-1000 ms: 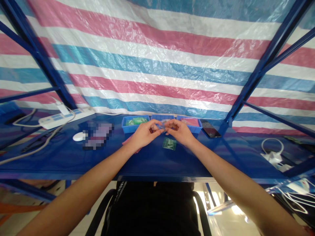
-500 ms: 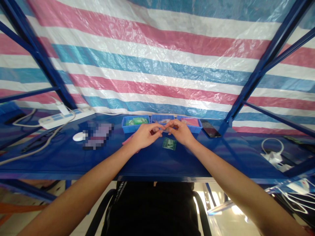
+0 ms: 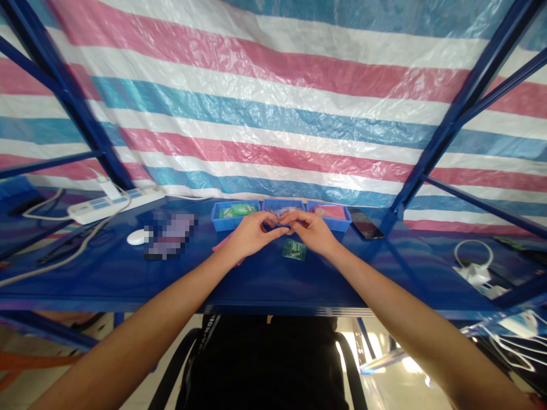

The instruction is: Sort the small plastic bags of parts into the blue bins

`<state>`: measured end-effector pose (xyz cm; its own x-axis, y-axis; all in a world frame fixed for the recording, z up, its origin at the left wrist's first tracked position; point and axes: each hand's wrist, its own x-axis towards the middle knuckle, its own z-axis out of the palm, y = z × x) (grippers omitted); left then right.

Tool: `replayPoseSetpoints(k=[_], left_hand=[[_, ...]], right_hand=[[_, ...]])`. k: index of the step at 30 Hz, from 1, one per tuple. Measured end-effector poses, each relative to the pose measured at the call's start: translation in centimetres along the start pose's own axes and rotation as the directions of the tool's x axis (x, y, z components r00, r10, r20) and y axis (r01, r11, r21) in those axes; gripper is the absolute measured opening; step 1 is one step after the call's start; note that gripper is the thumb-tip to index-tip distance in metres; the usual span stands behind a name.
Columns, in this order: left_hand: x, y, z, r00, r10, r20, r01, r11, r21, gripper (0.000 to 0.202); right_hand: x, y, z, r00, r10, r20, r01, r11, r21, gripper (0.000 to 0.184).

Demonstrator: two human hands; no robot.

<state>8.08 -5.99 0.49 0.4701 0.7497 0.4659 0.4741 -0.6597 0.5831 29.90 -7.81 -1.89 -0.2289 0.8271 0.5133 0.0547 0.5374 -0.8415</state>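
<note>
My left hand (image 3: 250, 233) and my right hand (image 3: 311, 230) meet fingertip to fingertip above the blue table (image 3: 106, 273), just in front of three small blue trays. Both pinch a tiny item between them that is too small to name. A small green packet (image 3: 294, 249) lies flat on the table under my right hand. A pink piece (image 3: 222, 246) peeks out below my left hand. The left tray (image 3: 234, 213) holds green pieces, the middle tray (image 3: 282, 205) is partly hidden by my fingers, and the right tray (image 3: 331, 212) holds pink pieces.
A black phone (image 3: 365, 226) lies right of the trays. A white power strip (image 3: 113, 205) with cables and a white mouse (image 3: 137, 237) sit at the left. White chargers and cables (image 3: 474, 270) lie at the right. Blue frame bars rise on both sides before a striped tarp.
Both hands have edged slightly forward and closer together, fingertips now touching over the middle tray. Nothing else on the table has moved.
</note>
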Motion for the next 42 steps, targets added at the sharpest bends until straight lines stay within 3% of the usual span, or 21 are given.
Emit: replayPoseSetpoints(k=[6,11,14,17,23,26,29,32,35,38,42], left_hand=[[0.1,-0.3,-0.2,0.998,0.059,0.002,-0.059,0.996,0.065,0.025],[0.2,-0.4,-0.3,0.983,0.181,-0.031,-0.180,0.983,0.048,0.017],[0.3,-0.3,-0.4,0.984,0.177,-0.032,-0.176,0.984,0.033,0.020],[0.2,-0.3,-0.4,0.987,0.157,-0.040,-0.155,0.987,0.039,0.022],[0.1,-0.6,-0.2,0.989,0.031,-0.145,-0.027,0.999,0.032,0.043],[0.1,-0.7,-0.1,0.997,0.063,-0.054,-0.059,0.996,0.070,0.032],[-0.2,-0.5,0.0,0.978,0.188,0.093,-0.195,0.977,0.081,0.025],[-0.6,-0.1,0.1,0.905,0.328,0.273,-0.340,0.941,-0.004,0.029],[-0.8,0.2,0.2,0.839,0.365,0.405,-0.379,0.924,-0.048,0.037],[-0.8,0.5,0.2,0.831,0.344,0.438,-0.346,0.935,-0.078,0.041],[-0.7,0.9,0.2,0.861,0.318,0.396,-0.322,0.945,-0.060,0.033]], right_hand=[[0.0,-0.1,0.1,0.997,0.058,0.055,-0.062,0.996,0.061,0.025],[-0.1,-0.1,-0.2,0.999,0.009,-0.036,-0.013,0.994,-0.108,0.022],[-0.1,0.0,-0.3,1.000,-0.006,0.000,0.006,0.988,-0.155,0.022],[0.0,0.4,-0.2,0.997,0.073,0.035,-0.069,0.993,-0.100,0.024],[0.3,0.8,-0.3,0.976,0.193,-0.104,-0.182,0.977,0.109,0.033],[0.4,0.7,-0.6,0.943,0.288,-0.167,-0.243,0.938,0.248,0.040],[0.4,0.8,-0.8,0.912,0.357,-0.202,-0.286,0.906,0.311,0.046],[0.4,1.0,-1.0,0.909,0.358,-0.214,-0.302,0.918,0.256,0.044],[0.5,1.4,-1.3,0.907,0.334,-0.255,-0.301,0.940,0.160,0.040],[0.6,1.6,-1.5,0.904,0.291,-0.314,-0.284,0.956,0.068,0.037],[0.7,1.4,-1.4,0.924,0.231,-0.306,-0.234,0.972,0.025,0.036]])
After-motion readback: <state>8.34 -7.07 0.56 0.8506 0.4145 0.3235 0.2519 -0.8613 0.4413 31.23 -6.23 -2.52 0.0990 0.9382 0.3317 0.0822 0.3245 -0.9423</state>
